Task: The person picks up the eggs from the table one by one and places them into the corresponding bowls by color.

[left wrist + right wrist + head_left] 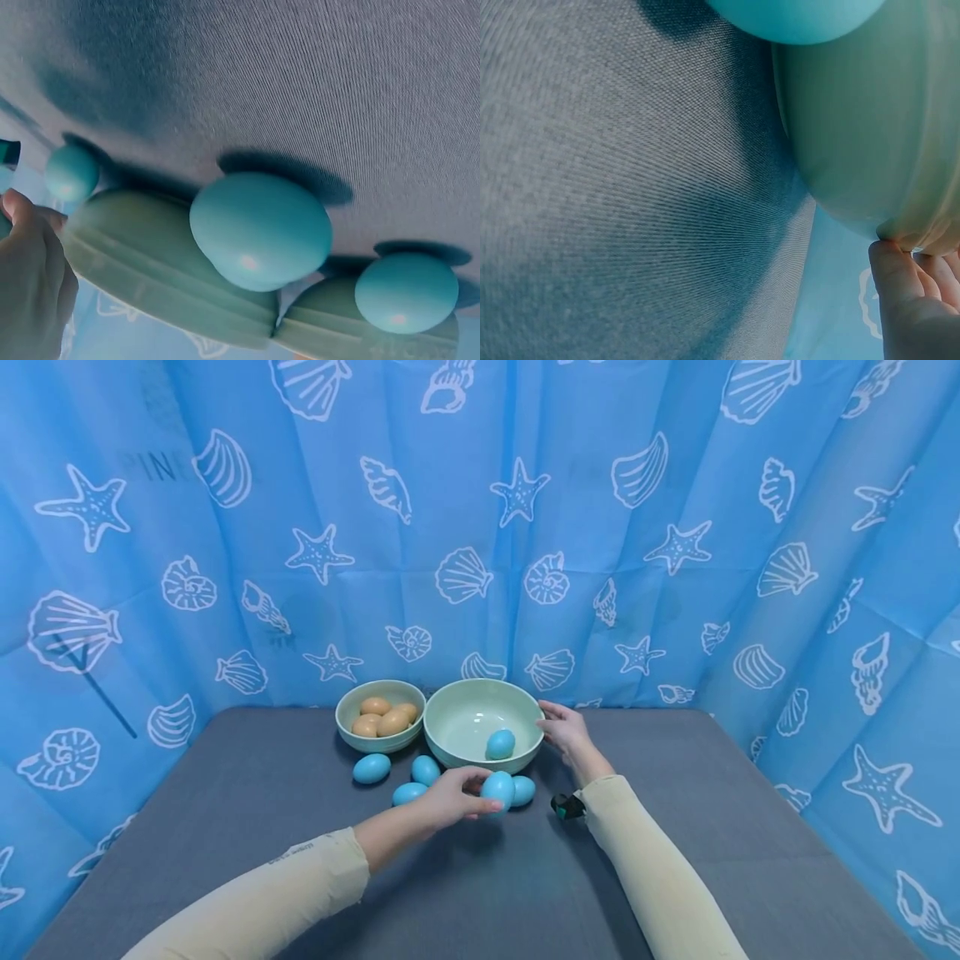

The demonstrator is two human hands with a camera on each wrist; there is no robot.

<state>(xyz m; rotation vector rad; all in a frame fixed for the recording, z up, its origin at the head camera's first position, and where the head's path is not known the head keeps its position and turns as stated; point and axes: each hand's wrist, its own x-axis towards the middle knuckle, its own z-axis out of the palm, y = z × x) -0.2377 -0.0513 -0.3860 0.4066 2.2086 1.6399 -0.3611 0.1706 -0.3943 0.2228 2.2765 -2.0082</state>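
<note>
My left hand [457, 796] holds a blue egg [498, 790] between thumb and fingers, just above the table in front of the large pale green bowl [450, 745]. My right hand [568, 732] grips that bowl at its right rim; in the right wrist view the thumb and fingertips touch its side. One blue egg [500, 743] lies inside the large bowl. On the table, another blue egg [524, 790] sits partly hidden behind the held one. Left of it lie three more blue eggs, including one [425, 770] by the bowl and one [371, 768] farther left.
A smaller green bowl [378, 744] with several brown eggs [393, 722] stands against the large bowl's left side. A grey cloth [720, 835] covers the table. Behind hangs a blue curtain [570, 643] with white shells. A small black device [567, 806] is under my right wrist.
</note>
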